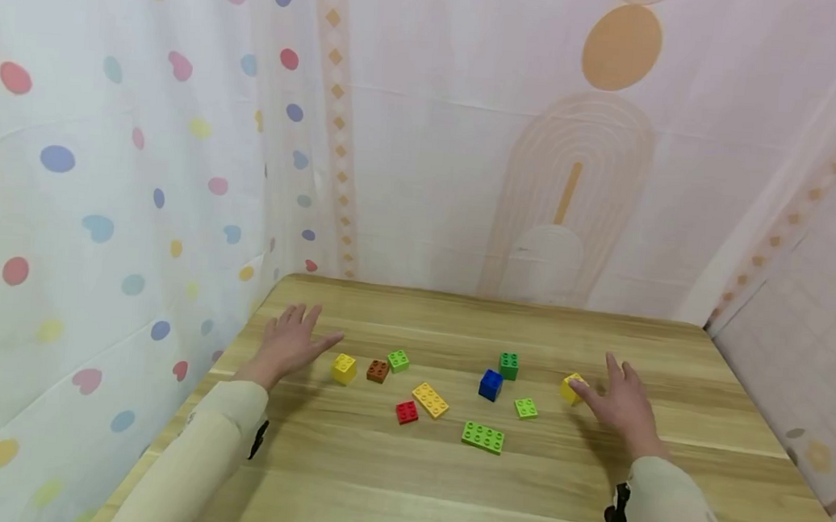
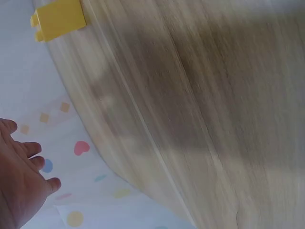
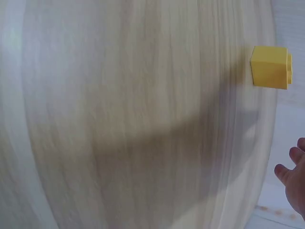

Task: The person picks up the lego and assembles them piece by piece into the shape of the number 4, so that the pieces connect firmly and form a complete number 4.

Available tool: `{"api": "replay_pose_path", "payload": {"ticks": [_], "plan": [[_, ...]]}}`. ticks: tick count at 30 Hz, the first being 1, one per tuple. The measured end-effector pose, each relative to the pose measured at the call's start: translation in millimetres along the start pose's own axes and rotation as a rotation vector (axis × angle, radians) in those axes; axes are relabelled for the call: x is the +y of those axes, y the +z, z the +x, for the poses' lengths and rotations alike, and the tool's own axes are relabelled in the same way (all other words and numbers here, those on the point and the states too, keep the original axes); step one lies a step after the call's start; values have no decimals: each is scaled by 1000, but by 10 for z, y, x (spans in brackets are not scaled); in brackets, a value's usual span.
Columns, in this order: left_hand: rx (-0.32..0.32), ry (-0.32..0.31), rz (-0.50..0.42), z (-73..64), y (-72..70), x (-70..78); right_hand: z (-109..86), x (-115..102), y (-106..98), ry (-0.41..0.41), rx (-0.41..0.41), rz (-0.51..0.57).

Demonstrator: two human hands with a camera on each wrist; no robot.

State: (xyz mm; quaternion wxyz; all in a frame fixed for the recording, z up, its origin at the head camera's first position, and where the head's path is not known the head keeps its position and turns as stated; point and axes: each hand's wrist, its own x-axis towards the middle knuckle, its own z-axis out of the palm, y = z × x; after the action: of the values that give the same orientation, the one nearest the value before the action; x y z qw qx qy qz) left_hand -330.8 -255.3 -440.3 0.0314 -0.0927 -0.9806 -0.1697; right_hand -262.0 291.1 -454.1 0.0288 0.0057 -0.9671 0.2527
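Fingers (image 1: 311, 318) spread wide, left hand (image 1: 288, 353) holding nothing near the desk's (image 1: 373, 484) left edge; yellow brick (image 1: 343, 370) just beside it; next, brown brick (image 1: 377, 371), red brick (image 1: 407, 412), yellow eight-stud plate (image 1: 430, 400); lime eight-stud plate (image 1: 482, 438), closest to the near edge; blue brick (image 1: 491, 386), dark green brick (image 1: 508, 368); toward the right edge, second yellow brick (image 1: 567, 389), right hand (image 1: 629, 413) beside it, fingers loosely apart, empty; nothing's stacked, nothing's lifted; looks barely begun!

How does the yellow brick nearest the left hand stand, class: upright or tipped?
Upright: in the head view, the yellow brick has its studs on top.
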Motion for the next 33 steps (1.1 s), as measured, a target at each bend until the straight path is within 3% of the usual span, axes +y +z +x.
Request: {"api": "replay_pose_path", "payload": {"ticks": [10, 20, 33], "plan": [[-40, 10, -121, -24, -2, 36, -64, -22, 123, 47, -10, 121], [-100, 32, -321, -33, 8, 72, -66, -39, 243, 111, 6, 234], [-168, 14, -413, -43, 117, 37, -71, -58, 367, 163, 74, 351]]}}
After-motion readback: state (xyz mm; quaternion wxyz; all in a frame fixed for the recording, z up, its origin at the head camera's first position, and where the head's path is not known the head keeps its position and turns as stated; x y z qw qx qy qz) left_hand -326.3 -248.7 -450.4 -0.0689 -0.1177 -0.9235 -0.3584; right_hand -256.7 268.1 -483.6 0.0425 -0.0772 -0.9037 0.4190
